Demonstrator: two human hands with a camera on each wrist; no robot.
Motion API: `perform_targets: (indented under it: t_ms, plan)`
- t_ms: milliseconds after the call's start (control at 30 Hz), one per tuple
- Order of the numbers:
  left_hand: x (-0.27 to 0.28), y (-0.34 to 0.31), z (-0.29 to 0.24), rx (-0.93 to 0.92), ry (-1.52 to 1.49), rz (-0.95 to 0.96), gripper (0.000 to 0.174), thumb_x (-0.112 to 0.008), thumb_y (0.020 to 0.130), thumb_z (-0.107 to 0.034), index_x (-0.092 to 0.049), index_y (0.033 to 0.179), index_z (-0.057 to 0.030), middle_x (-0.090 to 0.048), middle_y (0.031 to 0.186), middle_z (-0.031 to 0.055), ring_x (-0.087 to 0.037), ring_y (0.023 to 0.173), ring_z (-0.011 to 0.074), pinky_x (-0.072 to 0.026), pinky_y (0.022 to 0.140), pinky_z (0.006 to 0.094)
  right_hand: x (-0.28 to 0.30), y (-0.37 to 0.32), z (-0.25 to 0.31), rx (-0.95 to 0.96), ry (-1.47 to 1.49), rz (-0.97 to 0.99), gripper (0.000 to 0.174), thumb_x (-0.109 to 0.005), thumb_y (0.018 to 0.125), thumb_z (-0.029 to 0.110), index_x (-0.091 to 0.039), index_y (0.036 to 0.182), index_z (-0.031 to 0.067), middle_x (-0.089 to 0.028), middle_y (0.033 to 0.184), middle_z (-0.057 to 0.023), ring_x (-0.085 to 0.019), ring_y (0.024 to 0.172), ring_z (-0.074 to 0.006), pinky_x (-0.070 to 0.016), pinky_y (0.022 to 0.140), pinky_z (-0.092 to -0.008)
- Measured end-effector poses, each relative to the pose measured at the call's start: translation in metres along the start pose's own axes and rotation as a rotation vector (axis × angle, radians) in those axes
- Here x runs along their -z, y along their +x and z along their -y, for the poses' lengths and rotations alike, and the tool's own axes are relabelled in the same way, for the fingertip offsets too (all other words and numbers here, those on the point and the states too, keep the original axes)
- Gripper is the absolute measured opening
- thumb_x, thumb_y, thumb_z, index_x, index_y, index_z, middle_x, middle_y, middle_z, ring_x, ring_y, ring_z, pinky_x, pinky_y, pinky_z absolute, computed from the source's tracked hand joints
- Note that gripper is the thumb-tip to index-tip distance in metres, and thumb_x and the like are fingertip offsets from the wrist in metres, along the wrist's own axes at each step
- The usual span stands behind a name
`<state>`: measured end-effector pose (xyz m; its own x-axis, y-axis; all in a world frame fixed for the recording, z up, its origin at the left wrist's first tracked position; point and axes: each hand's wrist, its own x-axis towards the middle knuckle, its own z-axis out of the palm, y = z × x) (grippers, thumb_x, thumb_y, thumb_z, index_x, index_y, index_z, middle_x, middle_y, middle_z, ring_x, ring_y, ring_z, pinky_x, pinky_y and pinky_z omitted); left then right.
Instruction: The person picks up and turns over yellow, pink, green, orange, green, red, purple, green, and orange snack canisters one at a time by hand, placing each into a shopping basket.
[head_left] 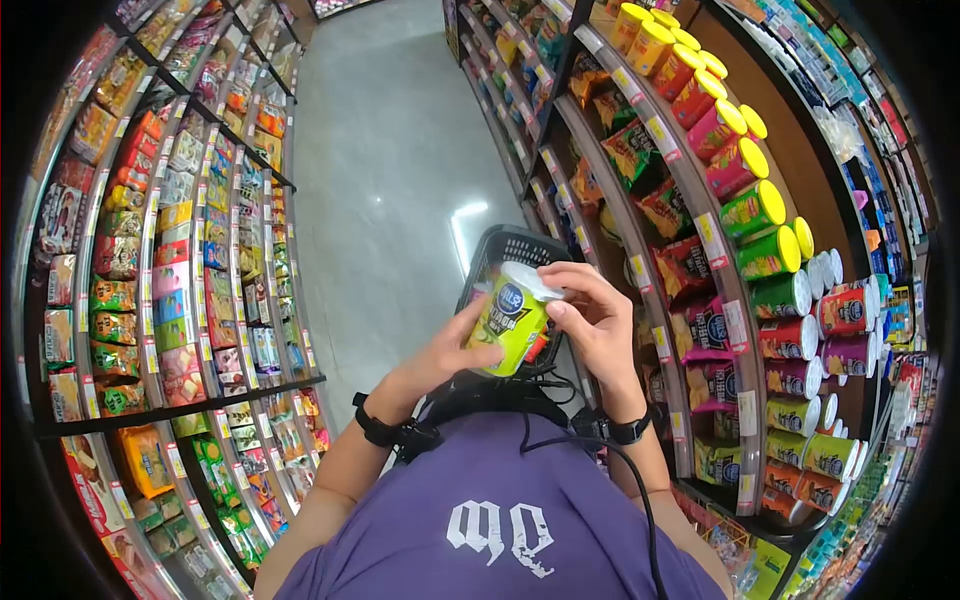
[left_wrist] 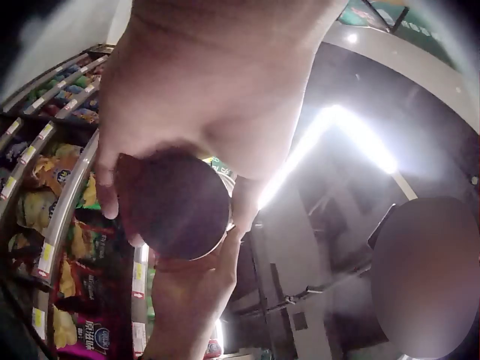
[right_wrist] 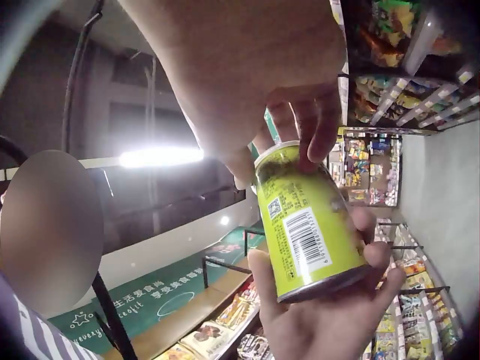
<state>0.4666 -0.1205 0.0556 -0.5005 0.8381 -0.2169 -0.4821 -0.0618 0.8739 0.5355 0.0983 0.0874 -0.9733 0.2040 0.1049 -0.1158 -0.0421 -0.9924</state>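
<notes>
A lime-green chip canister (head_left: 512, 325) with a white lid (head_left: 527, 280) is held in front of the body, tilted. My left hand (head_left: 445, 352) grips its lower body, the thumb across the printed front. At the top, my right hand (head_left: 597, 318) pinches the rim of the lid with fingers and thumb. The right wrist view shows the canister's back with a barcode (right_wrist: 306, 238), and the left hand's fingers wrapped about the lower part. In the left wrist view the dark round base (left_wrist: 180, 206) of the canister faces the camera.
A black shopping basket (head_left: 515, 245) is below the hands, with colourful packs inside. Shelves of chip bags and canisters (head_left: 755, 210) line the right side. Racks of packaged snacks (head_left: 180, 280) run along the left. Between them lies a grey aisle floor (head_left: 385, 140).
</notes>
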Motion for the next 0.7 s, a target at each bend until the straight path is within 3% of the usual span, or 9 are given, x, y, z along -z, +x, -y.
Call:
perform_targets:
  t_ms: [33,100,233,533,700]
  plan:
    - [0.001,0.0,0.002,-0.011,0.021,-0.006,0.08,-0.072,0.093,-0.025,-0.03,0.156,0.0,-0.054,0.139,0.01,-0.054,0.127,0.0181,-0.0438,0.107,0.0317,0.0,-0.001,0.002,0.018,-0.042,0.002,0.024,-0.073,0.089,0.004,-0.071,0.113,-0.0004,-0.067,0.123,-0.0084,-0.062,0.094,-0.0098,-0.052,0.079,-0.024]
    - [0.0,0.001,0.001,-0.029,0.047,0.015,0.08,-0.073,0.093,-0.026,-0.031,0.155,0.0,-0.054,0.139,0.0097,-0.054,0.126,0.0179,-0.0439,0.106,0.0316,0.001,-0.001,0.0,0.07,-0.122,-0.005,0.026,-0.074,0.087,0.005,-0.073,0.113,0.0012,-0.068,0.122,-0.0073,-0.062,0.091,-0.0085,-0.0505,0.073,-0.0217]
    - [-0.001,0.005,0.007,-0.041,0.101,0.048,0.08,-0.075,0.092,-0.025,-0.032,0.154,0.0,-0.055,0.137,0.0092,-0.054,0.126,0.0174,-0.0436,0.106,0.0315,0.008,-0.007,-0.006,0.072,-0.133,-0.027,0.025,-0.074,0.088,0.005,-0.073,0.113,0.0004,-0.068,0.121,-0.0075,-0.062,0.089,-0.0084,-0.0493,0.072,-0.0214]
    - [-0.007,0.011,0.014,-0.04,0.04,0.073,0.084,-0.077,0.09,-0.022,-0.03,0.156,0.0008,-0.054,0.138,0.0089,-0.053,0.126,0.0167,-0.043,0.107,0.0317,0.01,-0.018,-0.005,0.016,-0.088,-0.084,0.021,-0.068,0.094,0.003,-0.072,0.114,-0.0013,-0.067,0.116,-0.0077,-0.063,0.093,-0.0093,-0.0494,0.076,-0.0229]
    - [-0.008,0.015,0.014,-0.026,0.015,0.078,0.083,-0.077,0.09,-0.021,-0.032,0.155,0.001,-0.054,0.138,0.0087,-0.054,0.125,0.0165,-0.0439,0.106,0.0314,0.011,-0.02,-0.006,-0.006,-0.023,-0.102,0.02,-0.066,0.096,0.003,-0.071,0.115,-0.002,-0.064,0.122,-0.0094,-0.063,0.099,-0.0121,-0.0504,0.082,-0.0245]
